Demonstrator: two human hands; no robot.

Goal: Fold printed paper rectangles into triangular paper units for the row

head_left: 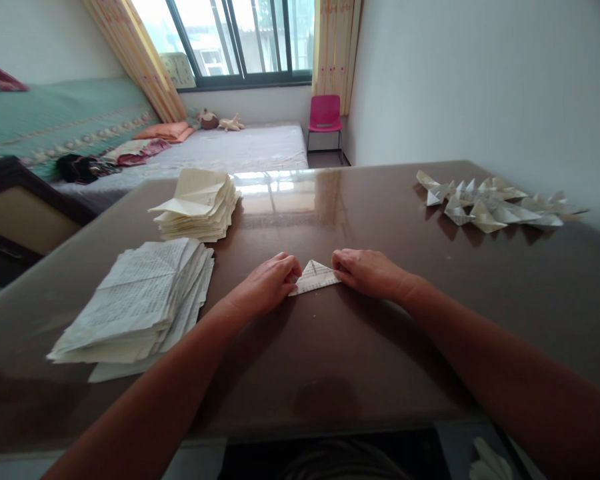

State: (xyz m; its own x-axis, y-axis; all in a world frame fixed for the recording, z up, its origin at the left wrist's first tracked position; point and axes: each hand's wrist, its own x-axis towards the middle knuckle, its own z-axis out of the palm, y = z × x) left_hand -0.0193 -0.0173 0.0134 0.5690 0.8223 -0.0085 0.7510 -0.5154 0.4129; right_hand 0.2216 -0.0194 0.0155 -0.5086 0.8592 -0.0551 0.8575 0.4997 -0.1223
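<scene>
A small folded piece of printed paper (316,276), triangular with a band along its lower edge, is between my hands just above or on the brown table. My left hand (275,281) pinches its left corner, fingers closed. At the opposite corner, my right hand (363,272) grips the paper with curled fingers. The fingertips partly cover both corners. Off to the right lies a group of folded paper boats (485,208), made of white and cream printed sheets.
To the left on the table (320,360) lie a pile of printed sheets (135,293) and, behind it, a stack of cream paper (200,200). Beyond the table are a bed (265,148) and a pink chair (325,115). A white wall borders the right side.
</scene>
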